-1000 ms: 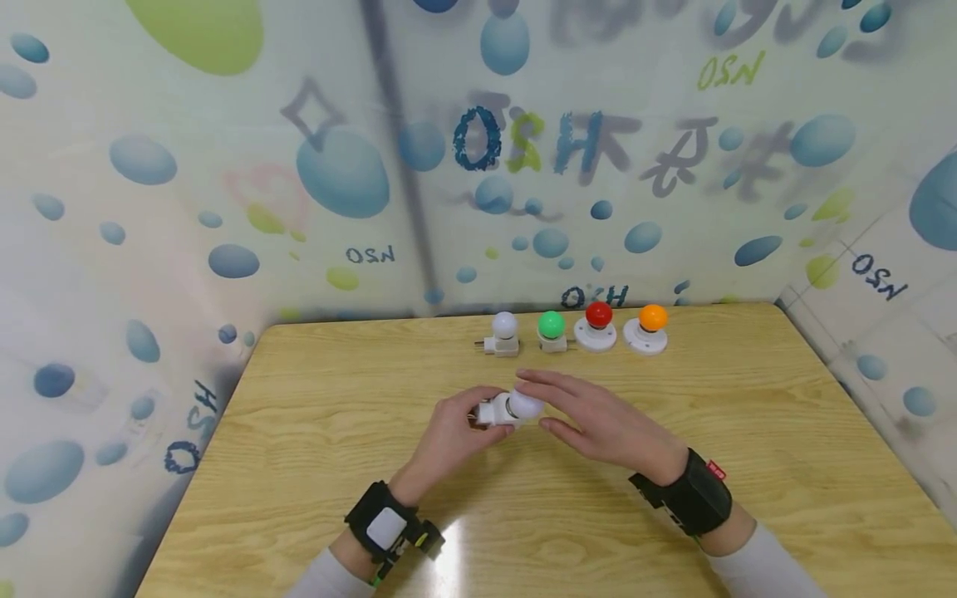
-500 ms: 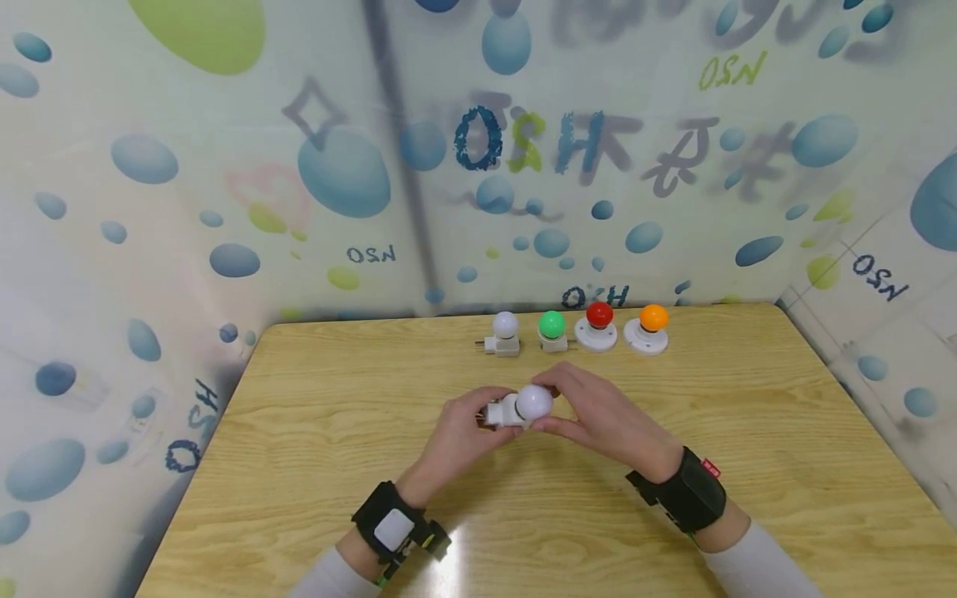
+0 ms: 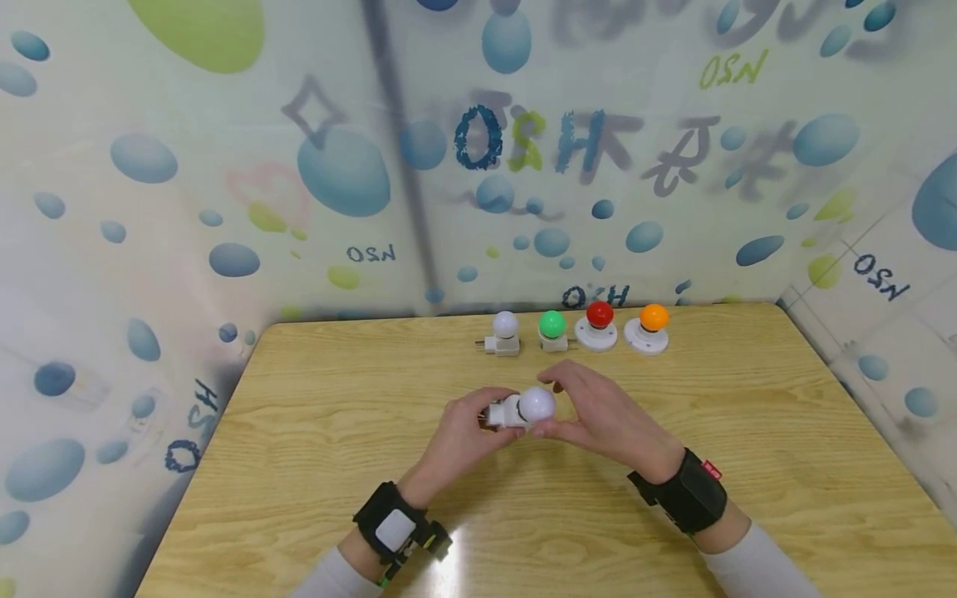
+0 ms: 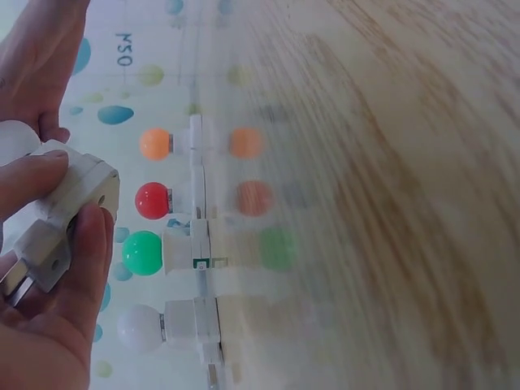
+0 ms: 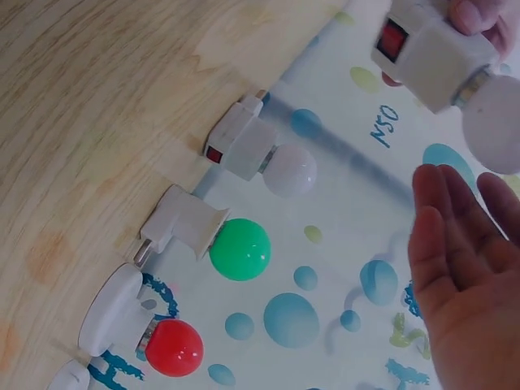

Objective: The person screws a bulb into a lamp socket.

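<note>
My left hand [image 3: 467,436] grips a white plug-in lamp socket [image 3: 506,411] above the table, its metal prongs towards the left. A round white light bulb [image 3: 537,404] sits in that socket, tilted to the right. Close around the bulb's right side is my right hand [image 3: 609,415], thumb and fingers spread. In the right wrist view the fingers [image 5: 443,244] of this hand are loosely bent and look apart from the bulb [image 5: 497,126]. A red switch [image 5: 392,41] shows on the held socket. The left wrist view shows thumb and fingers pinching the socket [image 4: 77,183].
Along the table's back edge stand a white bulb [image 3: 505,325] and a green bulb [image 3: 552,325] in plug-in sockets. Beside them are a red bulb [image 3: 599,315] and an orange bulb [image 3: 654,317] on round white bases. A patterned wall covering [image 3: 299,241] rises behind the wooden table [image 3: 336,390].
The right hand's fingers closed about the bulb, then loosened slightly outward. The left hand with the socket shifted a little right, and the bulb shows more fully now.
</note>
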`<act>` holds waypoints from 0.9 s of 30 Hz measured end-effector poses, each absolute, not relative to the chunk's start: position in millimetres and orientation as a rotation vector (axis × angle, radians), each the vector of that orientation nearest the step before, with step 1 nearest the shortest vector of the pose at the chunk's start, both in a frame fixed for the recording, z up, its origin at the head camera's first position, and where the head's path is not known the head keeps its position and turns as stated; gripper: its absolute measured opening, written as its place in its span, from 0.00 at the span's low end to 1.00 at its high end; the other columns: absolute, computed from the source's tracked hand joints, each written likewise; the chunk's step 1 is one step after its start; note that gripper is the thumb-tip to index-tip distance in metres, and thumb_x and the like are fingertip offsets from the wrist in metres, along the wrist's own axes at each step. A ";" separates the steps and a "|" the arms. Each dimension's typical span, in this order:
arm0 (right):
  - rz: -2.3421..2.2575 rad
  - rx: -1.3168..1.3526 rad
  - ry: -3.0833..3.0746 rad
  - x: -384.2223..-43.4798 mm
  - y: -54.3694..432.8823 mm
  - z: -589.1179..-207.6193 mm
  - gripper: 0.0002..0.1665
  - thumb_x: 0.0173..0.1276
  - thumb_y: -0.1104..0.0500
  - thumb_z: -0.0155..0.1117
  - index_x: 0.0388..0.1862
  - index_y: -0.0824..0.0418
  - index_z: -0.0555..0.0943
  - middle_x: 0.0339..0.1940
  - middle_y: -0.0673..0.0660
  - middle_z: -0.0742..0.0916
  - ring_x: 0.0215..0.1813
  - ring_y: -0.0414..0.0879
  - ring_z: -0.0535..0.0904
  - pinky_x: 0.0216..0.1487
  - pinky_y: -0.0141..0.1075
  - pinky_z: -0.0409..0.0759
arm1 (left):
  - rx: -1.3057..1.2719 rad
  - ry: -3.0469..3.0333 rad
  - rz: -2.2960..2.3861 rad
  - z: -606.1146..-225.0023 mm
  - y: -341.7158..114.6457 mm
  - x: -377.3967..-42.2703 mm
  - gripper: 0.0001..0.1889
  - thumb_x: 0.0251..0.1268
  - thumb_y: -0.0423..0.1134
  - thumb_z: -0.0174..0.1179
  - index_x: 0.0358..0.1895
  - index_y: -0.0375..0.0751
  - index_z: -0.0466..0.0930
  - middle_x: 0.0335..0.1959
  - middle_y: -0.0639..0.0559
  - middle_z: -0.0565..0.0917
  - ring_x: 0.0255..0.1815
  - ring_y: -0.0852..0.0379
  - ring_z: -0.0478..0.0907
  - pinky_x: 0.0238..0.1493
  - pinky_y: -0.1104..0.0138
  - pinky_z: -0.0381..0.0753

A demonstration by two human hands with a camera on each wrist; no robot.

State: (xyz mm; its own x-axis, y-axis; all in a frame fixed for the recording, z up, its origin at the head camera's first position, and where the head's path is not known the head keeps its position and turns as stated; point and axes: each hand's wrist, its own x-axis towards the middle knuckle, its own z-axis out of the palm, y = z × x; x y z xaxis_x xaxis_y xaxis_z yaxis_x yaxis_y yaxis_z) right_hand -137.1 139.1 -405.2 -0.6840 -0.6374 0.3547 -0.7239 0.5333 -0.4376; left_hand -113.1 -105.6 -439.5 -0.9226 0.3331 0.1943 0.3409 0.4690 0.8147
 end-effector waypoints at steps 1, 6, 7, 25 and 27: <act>0.849 1.174 -2.624 -136.2 139.9 -404.3 0.41 0.58 0.42 0.80 0.64 0.60 0.76 0.56 0.53 0.84 0.54 0.46 0.80 0.54 0.44 0.84 | -0.620 -2.693 -1.485 -440.1 -106.1 -113.6 0.22 0.61 0.35 0.75 0.59 0.40 0.83 0.53 0.47 0.86 0.45 0.56 0.81 0.42 0.66 0.84; 0.786 1.320 -2.599 -134.3 144.8 -400.8 0.48 0.62 0.43 0.79 0.76 0.55 0.71 0.75 0.54 0.76 0.71 0.52 0.74 0.67 0.53 0.77 | -0.623 -2.728 -1.468 -440.6 -108.4 -114.3 0.22 0.61 0.35 0.75 0.58 0.39 0.83 0.52 0.47 0.86 0.44 0.56 0.81 0.41 0.66 0.83; 0.761 1.364 -2.581 -134.2 145.6 -400.8 0.47 0.63 0.44 0.78 0.77 0.54 0.70 0.76 0.54 0.75 0.72 0.52 0.73 0.68 0.53 0.76 | -0.624 -2.731 -1.467 -440.6 -108.7 -114.3 0.22 0.61 0.36 0.75 0.58 0.39 0.83 0.51 0.47 0.86 0.44 0.57 0.80 0.41 0.66 0.83; 0.839 1.451 -2.492 -132.8 146.0 -406.7 0.33 0.68 0.59 0.74 0.70 0.56 0.75 0.67 0.53 0.80 0.62 0.46 0.79 0.61 0.43 0.82 | -0.628 -2.724 -1.492 -441.5 -106.6 -113.5 0.22 0.62 0.36 0.74 0.59 0.39 0.83 0.52 0.47 0.86 0.45 0.56 0.81 0.42 0.67 0.84; 0.870 1.419 -2.504 -132.3 145.7 -406.5 0.32 0.67 0.56 0.75 0.68 0.56 0.76 0.64 0.52 0.80 0.59 0.44 0.79 0.59 0.41 0.83 | -0.631 -2.723 -1.495 -441.3 -105.5 -113.5 0.22 0.62 0.36 0.74 0.59 0.39 0.83 0.52 0.47 0.86 0.46 0.56 0.81 0.42 0.67 0.84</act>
State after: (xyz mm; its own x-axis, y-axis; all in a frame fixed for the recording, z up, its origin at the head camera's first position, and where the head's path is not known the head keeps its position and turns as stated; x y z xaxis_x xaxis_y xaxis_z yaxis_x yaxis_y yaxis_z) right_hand -132.3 145.7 -406.5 -0.5473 -0.7437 0.3838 -0.8215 0.3898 -0.4161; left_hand -113.5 -105.5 -441.3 -0.9205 0.3552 0.1629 0.3281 0.4760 0.8160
